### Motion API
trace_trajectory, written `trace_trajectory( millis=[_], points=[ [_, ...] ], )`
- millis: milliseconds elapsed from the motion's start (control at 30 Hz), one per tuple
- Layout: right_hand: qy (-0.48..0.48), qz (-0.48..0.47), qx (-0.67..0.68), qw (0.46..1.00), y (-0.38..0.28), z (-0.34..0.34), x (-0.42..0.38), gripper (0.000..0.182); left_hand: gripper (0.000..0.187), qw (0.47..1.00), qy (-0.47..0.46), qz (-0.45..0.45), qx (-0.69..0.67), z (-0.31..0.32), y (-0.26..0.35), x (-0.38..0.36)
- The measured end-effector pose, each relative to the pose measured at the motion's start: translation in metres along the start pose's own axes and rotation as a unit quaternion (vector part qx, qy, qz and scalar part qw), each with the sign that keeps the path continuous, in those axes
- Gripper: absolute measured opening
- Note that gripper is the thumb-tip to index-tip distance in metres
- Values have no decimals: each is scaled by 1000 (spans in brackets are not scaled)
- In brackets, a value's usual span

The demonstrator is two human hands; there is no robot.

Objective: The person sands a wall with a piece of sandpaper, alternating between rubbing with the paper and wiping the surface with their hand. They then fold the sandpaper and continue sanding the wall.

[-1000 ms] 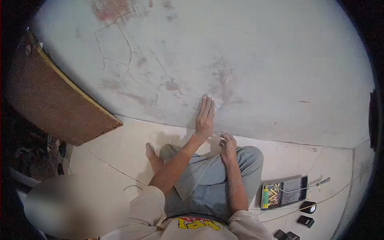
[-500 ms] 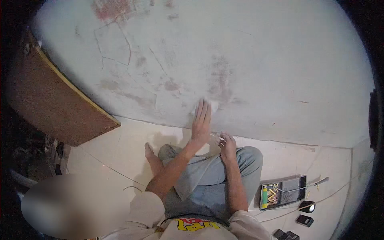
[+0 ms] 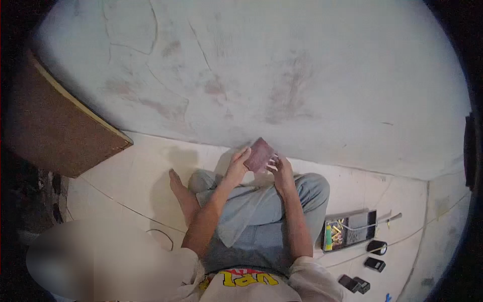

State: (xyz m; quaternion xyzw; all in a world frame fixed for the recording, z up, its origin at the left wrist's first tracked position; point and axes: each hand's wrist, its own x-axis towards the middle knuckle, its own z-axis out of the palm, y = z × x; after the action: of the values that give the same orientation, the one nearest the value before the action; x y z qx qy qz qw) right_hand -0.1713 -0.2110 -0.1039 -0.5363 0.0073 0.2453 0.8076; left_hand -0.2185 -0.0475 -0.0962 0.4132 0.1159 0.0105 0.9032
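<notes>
A reddish-brown piece of sandpaper (image 3: 260, 156) is held up in front of the wall, low down, its coarse side facing me. My left hand (image 3: 236, 167) is closed on its left edge, thumb on the front. At the right edge, my right hand (image 3: 282, 173) has its curled fingers on the sheet; the fingertips look pale with dust. Behind the sandpaper, the pale wall (image 3: 342, 90) carries brownish rubbed patches and thin cracks. Both forearms reach over my crossed legs in grey-blue trousers (image 3: 256, 216).
A brown board (image 3: 65, 116) leans at the left by the wall. To my right on the tiled floor (image 3: 126, 186) lie a black tray (image 3: 350, 246) with small yellowish pieces, a round black object (image 3: 377, 247) and several dark boxes (image 3: 375, 264). A cable crosses nearby.
My left hand has come off the wall and turned over, bringing the sandpaper's reddish side into view. My right hand has moved up slightly to its edge. The view has shifted a little.
</notes>
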Motion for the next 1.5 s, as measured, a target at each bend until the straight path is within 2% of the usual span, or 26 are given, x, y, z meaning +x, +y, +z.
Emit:
trace_trajectory(
  millis=[67, 200, 267, 300, 367, 400, 467, 500, 533, 567, 633, 667, 733, 800, 867, 900, 967, 1067, 1100, 1167, 1200, 1267, 1333, 1367, 1433, 1500],
  points=[
    [-38, 30, -40, 998, -14, 18, -8, 55, 43, 997, -3, 12, -72, -8, -17, 5],
    [-62, 67, -4, 996, -5, 19, -1, 67, 45, 995, -28, -32, -94, -11, -24, 12],
    [-59, 21, 27, 998, -7, 22, -1, 62, 44, 994, 64, -13, 88, -19, -36, 20],
    [-58, 23, 19, 998, -6, 19, -3, 62, 44, 995, 64, -12, 80, -18, -39, 18],
    [-5, 14, -113, 993, -6, 14, -5, 48, 42, 941, 30, 128, 312, -15, -40, 17],
    [-8, 8, -122, 992, -8, 16, -7, 48, 42, 942, 30, 137, 305, -7, -36, 14],
    [106, -106, -246, 958, -11, 22, -13, 37, 42, 969, 12, 96, 226, 15, -25, 5],
    [105, -115, -254, 955, -16, 26, -19, 37, 42, 970, 8, 105, 218, 16, -26, 6],
    [151, -176, -276, 933, -25, 32, -27, 37, 40, 982, 6, 59, 181, 11, -28, 8],
    [196, -235, -294, 906, -31, 36, -31, 36, 38, 989, 5, 11, 145, 6, -30, 11],
    [254, -386, -278, 842, -54, 47, -35, 32, 35, 987, 37, 17, 157, -7, -41, 20],
    [237, -514, -278, 776, -71, 51, -30, 32, 33, 976, 83, 18, 200, -17, -48, 24],
    [261, -659, -506, 491, -135, 63, -36, 32, 28, 957, 166, -14, 238, -15, -43, 23],
    [271, -730, -481, 403, -176, 79, -27, 27, 27, 959, 173, -17, 223, -17, -49, 26],
    [237, -719, -535, 374, -201, 79, -14, 27, 25, 961, 180, -19, 209, -26, -64, 34],
    [202, -703, -587, 348, -209, 82, -7, 26, 26, 958, 159, 18, 237, -35, -77, 40],
    [65, -670, -634, 379, -219, 91, 13, 43, 27, 953, 138, 59, 262, -39, -80, 43],
    [-92, -661, -671, 323, -193, 66, 36, 49, 29, 935, 137, 80, 316, -43, -82, 42],
    [-117, -639, -712, 266, -183, 71, 28, 43, 31, 931, 164, 65, 319, -49, -92, 50],
    [-188, -592, -756, 207, -180, 73, 29, 41, 33, 925, 189, 50, 326, -52, -98, 53],
    [-184, -593, -756, 208, -185, 65, 33, 41, 32, 919, 197, 59, 336, -50, -97, 52],
    [-115, -679, -660, 301, -203, 48, 51, 39, 32, 912, 207, 68, 347, -49, -90, 53],
    [76, -732, -632, 242, -237, 77, 34, 39, 34, 927, 191, 58, 316, -46, -87, 48],
    [117, -713, -635, 273, -246, 88, 25, 35, 34, 927, 191, 57, 317, -50, -94, 51],
    [64, -715, -644, 265, -235, 77, 32, 36, 35, 913, 188, 99, 348, -62, -106, 60],
    [-91, -655, -693, 288, -209, 68, 35, 36, 35, 915, 185, 86, 347, -60, -101, 55]
  ],
)
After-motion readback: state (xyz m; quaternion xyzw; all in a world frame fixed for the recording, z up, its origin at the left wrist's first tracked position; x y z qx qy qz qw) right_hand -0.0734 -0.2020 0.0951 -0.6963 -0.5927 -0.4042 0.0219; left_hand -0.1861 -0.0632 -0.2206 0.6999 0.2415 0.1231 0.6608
